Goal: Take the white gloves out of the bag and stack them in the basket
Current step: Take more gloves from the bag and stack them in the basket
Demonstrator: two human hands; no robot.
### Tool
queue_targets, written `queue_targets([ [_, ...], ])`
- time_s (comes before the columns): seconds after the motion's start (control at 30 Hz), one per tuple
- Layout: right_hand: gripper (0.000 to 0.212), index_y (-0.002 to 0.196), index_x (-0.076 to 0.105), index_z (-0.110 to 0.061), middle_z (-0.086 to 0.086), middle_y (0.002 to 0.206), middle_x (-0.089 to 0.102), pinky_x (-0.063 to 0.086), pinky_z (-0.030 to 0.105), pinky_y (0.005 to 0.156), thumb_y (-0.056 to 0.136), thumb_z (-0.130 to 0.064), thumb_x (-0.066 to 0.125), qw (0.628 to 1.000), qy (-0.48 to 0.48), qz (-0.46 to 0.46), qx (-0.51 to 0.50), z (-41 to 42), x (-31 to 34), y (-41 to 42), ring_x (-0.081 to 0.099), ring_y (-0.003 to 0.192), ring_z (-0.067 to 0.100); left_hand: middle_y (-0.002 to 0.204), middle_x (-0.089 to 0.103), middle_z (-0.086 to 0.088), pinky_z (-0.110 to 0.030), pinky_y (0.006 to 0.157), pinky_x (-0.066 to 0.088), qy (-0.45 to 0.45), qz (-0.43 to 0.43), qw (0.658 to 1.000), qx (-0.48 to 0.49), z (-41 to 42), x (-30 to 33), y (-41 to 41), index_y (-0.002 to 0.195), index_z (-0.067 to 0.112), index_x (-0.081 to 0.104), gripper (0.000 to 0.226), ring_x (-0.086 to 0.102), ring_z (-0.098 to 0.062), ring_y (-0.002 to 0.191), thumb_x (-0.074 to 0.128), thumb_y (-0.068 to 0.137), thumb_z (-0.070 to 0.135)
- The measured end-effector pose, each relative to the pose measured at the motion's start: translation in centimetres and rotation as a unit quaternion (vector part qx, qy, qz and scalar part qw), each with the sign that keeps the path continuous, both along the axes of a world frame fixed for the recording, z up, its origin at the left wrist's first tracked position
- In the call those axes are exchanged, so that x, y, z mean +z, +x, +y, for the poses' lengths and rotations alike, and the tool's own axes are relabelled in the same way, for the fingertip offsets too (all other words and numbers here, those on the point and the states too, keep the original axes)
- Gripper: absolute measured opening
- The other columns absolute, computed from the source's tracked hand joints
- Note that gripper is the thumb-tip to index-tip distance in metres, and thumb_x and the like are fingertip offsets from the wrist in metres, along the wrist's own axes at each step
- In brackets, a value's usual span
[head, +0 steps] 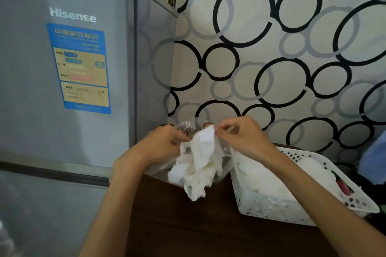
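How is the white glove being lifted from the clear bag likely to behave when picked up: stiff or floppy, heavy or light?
Probably floppy: the white glove hangs in folds below the right hand. Likely light, since fingertips alone pinch it. It may snag on the clear bag, which the left hand holds.

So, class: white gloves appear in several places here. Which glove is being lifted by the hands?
The white knitted glove hanging over the clear plastic bag, pinched by the right hand. The others lie in the bag or in the white perforated basket.
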State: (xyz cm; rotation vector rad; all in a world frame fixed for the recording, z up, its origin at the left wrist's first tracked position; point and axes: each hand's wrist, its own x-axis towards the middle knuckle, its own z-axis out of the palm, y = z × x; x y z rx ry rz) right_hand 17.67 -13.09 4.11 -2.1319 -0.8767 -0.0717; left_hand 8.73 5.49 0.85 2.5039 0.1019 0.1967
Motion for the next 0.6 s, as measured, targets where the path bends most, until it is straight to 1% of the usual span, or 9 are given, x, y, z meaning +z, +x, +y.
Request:
queue_targets([
  [0.1, 0.009, 0.084, 0.071, -0.024, -0.013, 0.074, 0.066, 0.045, 0.012, 0.062, 0.088, -0.027, 0.063, 0.999, 0.046, -0.006, -0.011, 0.0, 0.1, -0.3, 0.061, 0.068, 0.003, 0.102, 0.073, 0.004, -0.042, 0.088, 0.054, -0.006, 0.004, 1.0, -0.008, -0.3, 0.3, -0.3, 0.117, 0.03, 0.069, 0.035, 0.065, -0.006, 0.083, 0.058, 0.089, 0.013],
  [0.17, 0.008, 0.083, 0.071, -0.026, -0.012, 0.076, 0.067, 0.049, 0.011, 0.063, 0.087, -0.026, 0.064, 0.999, 0.041, 0.001, 0.011, 0.2, 0.0, -0.7, 0.062, 0.067, 0.003, 0.094, 0.069, 0.006, -0.045, 0.087, 0.051, -0.018, -0.007, 1.0, -0.008, -0.6, 0.4, -0.5, 0.118, 0.03, 0.068, 0.035, 0.062, 0.001, 0.08, 0.057, 0.089, 0.012],
  [0.2, 0.007, 0.083, 0.071, -0.027, -0.011, 0.076, 0.068, 0.051, 0.013, 0.064, 0.087, -0.025, 0.065, 0.998, 0.064, 0.009, 0.009, 0.3, -0.1, -0.9, 0.063, 0.068, 0.004, 0.095, 0.068, 0.004, -0.042, 0.085, 0.052, -0.016, -0.006, 1.0, -0.011, -0.6, 0.4, -0.4, 0.118, 0.03, 0.068, 0.035, 0.063, 0.002, 0.078, 0.057, 0.089, 0.013],
  [0.27, 0.007, 0.082, 0.07, -0.028, -0.009, 0.077, 0.069, 0.052, 0.019, 0.065, 0.086, -0.025, 0.065, 0.993, 0.113, 0.011, -0.005, 0.3, 0.2, -1.0, 0.065, 0.07, 0.006, 0.104, 0.073, 0.004, -0.031, 0.081, 0.054, -0.008, -0.006, 1.0, -0.013, -0.5, 0.1, -0.1, 0.118, 0.033, 0.068, 0.031, 0.064, -0.002, 0.072, 0.06, 0.09, 0.02],
  [0.33, 0.008, 0.081, 0.07, -0.028, -0.01, 0.074, 0.069, 0.048, 0.015, 0.061, 0.087, -0.025, 0.065, 0.99, 0.141, 0.018, 0.003, 0.3, 0.6, -1.2, 0.063, 0.065, 0.003, 0.11, 0.071, 0.004, -0.029, 0.082, 0.052, 0.006, 0.006, 1.0, -0.013, -0.2, -0.2, 0.3, 0.119, 0.032, 0.067, 0.032, 0.062, -0.005, 0.077, 0.06, 0.091, 0.019],
  [0.4, 0.009, 0.081, 0.07, -0.028, -0.012, 0.072, 0.067, 0.046, 0.011, 0.059, 0.087, -0.025, 0.064, 0.988, 0.152, 0.011, -0.005, 0.2, 0.9, -1.2, 0.061, 0.062, -0.001, 0.11, 0.07, 0.004, -0.031, 0.083, 0.052, 0.036, 0.027, 0.999, -0.015, -0.2, -0.3, 0.5, 0.118, 0.03, 0.068, 0.033, 0.064, -0.01, 0.083, 0.058, 0.09, 0.014],
  [0.5, 0.01, 0.089, 0.073, -0.019, -0.01, 0.072, 0.066, 0.044, 0.009, 0.053, 0.087, -0.024, 0.065, 0.997, 0.052, 0.056, 0.029, 0.5, 0.6, -1.7, 0.059, 0.054, -0.003, 0.104, 0.068, 0.003, -0.036, 0.086, 0.05, 0.025, 0.025, 0.999, 0.006, 0.0, 0.0, 0.2, 0.11, 0.022, 0.07, 0.025, 0.063, -0.018, 0.092, 0.049, 0.097, 0.021],
  [0.53, 0.012, 0.091, 0.073, -0.018, -0.01, 0.072, 0.065, 0.044, 0.009, 0.053, 0.087, -0.025, 0.065, 0.997, 0.042, 0.06, 0.015, 0.6, 0.3, -1.6, 0.059, 0.053, -0.003, 0.106, 0.067, 0.003, -0.038, 0.09, 0.048, 0.013, 0.013, 1.0, 0.024, 0.1, 0.2, 0.2, 0.111, 0.022, 0.068, 0.028, 0.062, -0.02, 0.097, 0.043, 0.099, 0.024],
  [0.6, 0.015, 0.095, 0.072, -0.017, -0.011, 0.075, 0.064, 0.041, 0.004, 0.051, 0.087, -0.027, 0.065, 0.997, 0.035, 0.065, -0.005, 0.7, 0.0, -1.4, 0.058, 0.06, -0.002, 0.12, 0.061, 0.007, -0.04, 0.1, 0.042, -0.027, -0.04, 0.996, 0.069, 0.4, 0.6, 0.0, 0.12, 0.026, 0.059, 0.032, 0.056, -0.019, 0.11, 0.033, 0.101, 0.029],
])
